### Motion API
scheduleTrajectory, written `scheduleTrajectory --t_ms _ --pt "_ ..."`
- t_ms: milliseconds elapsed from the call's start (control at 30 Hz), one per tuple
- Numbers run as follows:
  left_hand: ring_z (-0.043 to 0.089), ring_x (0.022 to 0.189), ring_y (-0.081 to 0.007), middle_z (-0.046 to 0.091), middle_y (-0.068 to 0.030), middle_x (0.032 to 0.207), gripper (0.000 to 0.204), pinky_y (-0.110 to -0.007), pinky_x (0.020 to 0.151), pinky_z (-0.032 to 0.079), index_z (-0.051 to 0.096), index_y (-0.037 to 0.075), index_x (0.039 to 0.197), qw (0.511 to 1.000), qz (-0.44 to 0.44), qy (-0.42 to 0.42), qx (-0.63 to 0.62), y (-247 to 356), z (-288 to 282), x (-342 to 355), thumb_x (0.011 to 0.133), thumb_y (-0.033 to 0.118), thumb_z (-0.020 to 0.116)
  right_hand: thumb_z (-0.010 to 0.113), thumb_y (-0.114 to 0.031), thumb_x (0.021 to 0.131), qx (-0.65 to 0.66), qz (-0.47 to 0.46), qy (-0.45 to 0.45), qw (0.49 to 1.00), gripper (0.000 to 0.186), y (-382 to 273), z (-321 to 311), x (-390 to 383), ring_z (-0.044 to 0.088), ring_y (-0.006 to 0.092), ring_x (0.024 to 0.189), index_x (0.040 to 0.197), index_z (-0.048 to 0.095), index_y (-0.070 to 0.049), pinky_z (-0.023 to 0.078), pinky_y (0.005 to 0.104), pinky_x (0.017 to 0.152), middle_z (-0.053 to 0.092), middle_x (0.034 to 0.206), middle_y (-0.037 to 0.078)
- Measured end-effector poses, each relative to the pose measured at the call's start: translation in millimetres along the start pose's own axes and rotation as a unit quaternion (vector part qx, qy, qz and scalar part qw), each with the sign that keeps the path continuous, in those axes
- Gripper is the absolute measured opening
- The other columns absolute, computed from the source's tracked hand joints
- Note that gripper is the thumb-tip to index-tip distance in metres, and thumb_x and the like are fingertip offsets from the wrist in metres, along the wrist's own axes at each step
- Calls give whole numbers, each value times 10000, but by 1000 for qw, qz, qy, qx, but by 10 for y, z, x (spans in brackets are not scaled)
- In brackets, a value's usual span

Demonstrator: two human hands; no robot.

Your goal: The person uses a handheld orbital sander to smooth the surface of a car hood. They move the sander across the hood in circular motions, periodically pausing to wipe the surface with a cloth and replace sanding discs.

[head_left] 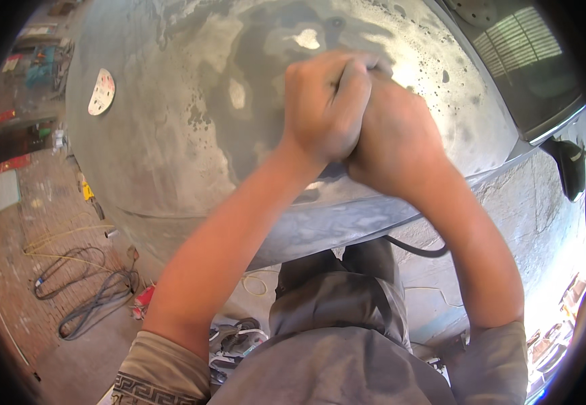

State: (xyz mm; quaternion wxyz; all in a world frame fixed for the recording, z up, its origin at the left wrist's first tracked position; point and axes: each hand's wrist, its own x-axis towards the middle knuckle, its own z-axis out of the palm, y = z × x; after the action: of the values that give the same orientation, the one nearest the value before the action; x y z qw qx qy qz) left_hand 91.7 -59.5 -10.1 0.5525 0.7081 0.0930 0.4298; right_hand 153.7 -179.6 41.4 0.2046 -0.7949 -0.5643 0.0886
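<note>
Both my hands are close together over the sanded hood (164, 155) of a car, which shows patchy grey, dark and bare pale areas. My left hand (325, 101) is closed, its fingers curled and pressed against the right one. Beside it, my right hand (401, 138) is also closed, knuckles up. Whatever they grip is hidden beneath them; only a dark bit shows below the wrists. A black hose (417, 251) curves out under the hood's near edge, below my right forearm. On the hood's left part lies a pale sanding disc (102, 92) with holes.
The windshield (519, 57) rises at the upper right, with a dark side mirror (568, 169) beyond the fender. Coiled dark cables (104, 297) and a thin yellowish cord lie on the floor at left. A tool (235, 344) with cables sits near my left leg.
</note>
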Motion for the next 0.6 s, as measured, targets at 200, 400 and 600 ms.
scheduleTrajectory --t_ms 200,400,600 --pt "763 804 -280 790 -223 855 381 -399 781 580 809 -69 962 997 -60 -21 48 -147 0 660 992 221 562 796 -126 761 -51 -53 79 994 291 335 -62 644 733 426 969 1019 730 -8 606 503 872 759 1041 196" --pt "757 801 -270 796 -196 880 377 -378 782 586 818 -51 981 999 7 -35 32 -23 -149 124 1003 238 577 797 -98 719 13 -39 81 996 156 -12 123 116 764 384 851 836 724 -25 641 476 739 757 933 181" --pt "781 813 -296 813 -212 886 362 -394 798 600 821 -46 975 999 -25 -26 12 -2 -175 295 998 202 558 794 -104 725 0 -30 84 996 170 59 70 380 777 398 834 864 742 -21 645 475 749 783 901 198"
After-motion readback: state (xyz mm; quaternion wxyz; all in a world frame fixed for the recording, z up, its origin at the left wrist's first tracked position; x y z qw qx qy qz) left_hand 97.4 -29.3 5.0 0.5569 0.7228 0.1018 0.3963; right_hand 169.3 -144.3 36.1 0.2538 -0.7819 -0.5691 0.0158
